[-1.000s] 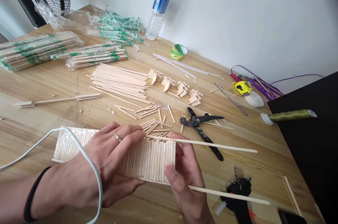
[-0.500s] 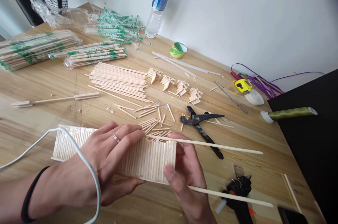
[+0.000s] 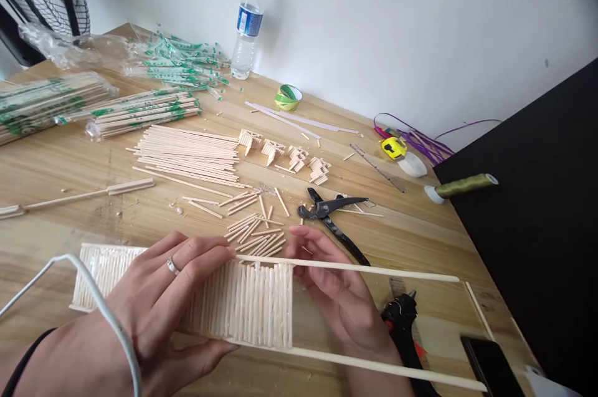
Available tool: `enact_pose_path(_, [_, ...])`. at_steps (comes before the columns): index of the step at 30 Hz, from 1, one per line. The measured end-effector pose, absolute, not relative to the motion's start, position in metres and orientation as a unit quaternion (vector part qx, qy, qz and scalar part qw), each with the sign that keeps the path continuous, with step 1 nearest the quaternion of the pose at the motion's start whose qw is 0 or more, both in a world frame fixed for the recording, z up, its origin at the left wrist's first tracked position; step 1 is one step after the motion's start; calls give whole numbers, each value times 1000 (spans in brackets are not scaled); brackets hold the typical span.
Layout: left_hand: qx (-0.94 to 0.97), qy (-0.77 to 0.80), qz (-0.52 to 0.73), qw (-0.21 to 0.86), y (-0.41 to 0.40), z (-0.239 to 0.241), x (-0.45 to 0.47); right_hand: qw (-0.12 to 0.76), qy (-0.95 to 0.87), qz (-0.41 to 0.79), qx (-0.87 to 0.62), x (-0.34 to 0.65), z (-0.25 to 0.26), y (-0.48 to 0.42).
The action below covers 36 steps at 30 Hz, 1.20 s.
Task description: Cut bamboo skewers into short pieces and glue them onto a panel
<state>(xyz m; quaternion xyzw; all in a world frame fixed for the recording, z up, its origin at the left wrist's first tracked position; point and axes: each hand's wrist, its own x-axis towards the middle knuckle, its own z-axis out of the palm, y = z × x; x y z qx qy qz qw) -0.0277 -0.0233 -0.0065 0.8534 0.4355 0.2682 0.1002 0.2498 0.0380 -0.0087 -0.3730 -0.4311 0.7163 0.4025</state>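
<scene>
A flat panel of short wooden sticks [image 3: 255,305] glued side by side lies on the wooden table [image 3: 70,166], mounted on two long rails. My left hand [image 3: 163,297] rests on the panel's middle, fingers stretched over it and thumb under its near edge. My right hand [image 3: 334,288] lies open just right of the panel's end, beneath the upper rail [image 3: 374,268], fingertips near the panel's top corner. The lower rail [image 3: 397,369] runs right under my wrist. A white cable [image 3: 100,303] loops over my left wrist.
Loose cut sticks [image 3: 255,232] and black pliers [image 3: 329,213] lie just beyond my hands. A black glue gun [image 3: 402,319] and a dark phone [image 3: 488,366] sit at the right. Long sticks [image 3: 191,154], wrapped chopstick bundles [image 3: 140,111], a water bottle [image 3: 247,23] and tape [image 3: 288,96] stand farther back.
My right hand has let go of the panel's right edge and opened out flat under the upper rail. The view has shifted, so everything sits further left and lower.
</scene>
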Motion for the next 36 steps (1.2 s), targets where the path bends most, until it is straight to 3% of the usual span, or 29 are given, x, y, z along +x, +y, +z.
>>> enact_pose_path(5, [852, 430, 290, 71, -22, -5, -22, 460, -370, 751, -294, 242, -8, 37])
enact_pose_path(14, [853, 435, 281, 63, -23, -6, -20, 532, -280, 743, -293, 238, -13, 43])
enact_pose_path(20, [847, 444, 286, 62, -20, -5, -20, 475, -336, 732, -354, 239, -15, 41])
enact_pose_path(27, [845, 444, 286, 79, -15, -5, -21, 304, -539, 696, -364, 257, -8, 40])
enact_pose_path(31, [847, 436, 290, 84, -13, -6, -24, 192, -559, 727, -350, 265, 0, 40])
enact_pose_path(33, [855, 430, 276, 87, -14, -8, -27, 203, -549, 726, -362, 266, 0, 40])
enact_pose_path(36, [860, 435, 248, 99, -17, -10, -30, 292, -573, 647, -409, 263, -4, 44])
